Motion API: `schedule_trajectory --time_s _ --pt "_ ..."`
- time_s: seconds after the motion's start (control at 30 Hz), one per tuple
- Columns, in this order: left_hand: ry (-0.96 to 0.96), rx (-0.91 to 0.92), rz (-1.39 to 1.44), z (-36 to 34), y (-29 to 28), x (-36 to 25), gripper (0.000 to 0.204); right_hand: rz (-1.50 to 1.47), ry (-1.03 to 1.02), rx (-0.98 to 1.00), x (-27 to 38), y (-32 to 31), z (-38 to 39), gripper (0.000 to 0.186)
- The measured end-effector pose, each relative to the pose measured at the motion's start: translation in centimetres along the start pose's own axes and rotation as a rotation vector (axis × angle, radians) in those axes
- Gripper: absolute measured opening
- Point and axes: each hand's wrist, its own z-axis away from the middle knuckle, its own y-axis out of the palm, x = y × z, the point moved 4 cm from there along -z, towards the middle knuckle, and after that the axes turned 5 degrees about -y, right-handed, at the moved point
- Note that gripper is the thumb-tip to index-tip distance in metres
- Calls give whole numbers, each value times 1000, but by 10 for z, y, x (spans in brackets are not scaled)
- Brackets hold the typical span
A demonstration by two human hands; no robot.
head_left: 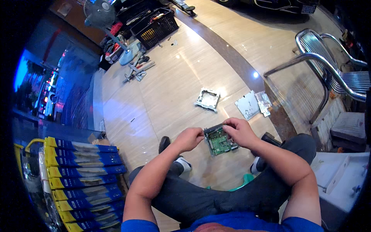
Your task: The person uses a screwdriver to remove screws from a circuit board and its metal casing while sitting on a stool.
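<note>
R grip holds PCB, L grip alongside; blk basket w/ items.

Paved in glossy beige tiles mid-frame, with bluish transparent glass at left and slatted silver metal seating upper right.

Looked like a repair shop, judging by loose tools on the floor, a bare circuit board, racked packages and a vehicle.
</note>
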Motion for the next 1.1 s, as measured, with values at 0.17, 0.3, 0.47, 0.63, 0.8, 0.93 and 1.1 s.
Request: schedule_trajectory --time_s 0.17,0.3,0.47,0.63,0.8,0.93,1.1 --pt "-16 -9 -25 0 -2 1 19 44 -83 -76 -6 -5 -5 23" --pt "-10 -3 -41 0 -1 0 22 -79 -81 -81 -8 -4 -5 22" --pt "9 -15 -19 -1 -1 -4 22 -264 -13 4 -11 3 -6 19" --pt "77 -62 110 -5 -2 -13 18 -286 28 49 -15 10 -11 22" --pt "108 -101 225 -10 -4 -22 14 -244 71 69 -6 18 -15 25" --pt "86 -100 308 -10 -9 -29 11 -293 112 40 -7 28 -20 24" --pt "61 -192 432 -11 -14 -35 14 -168 84 -24 -10 36 -31 22"
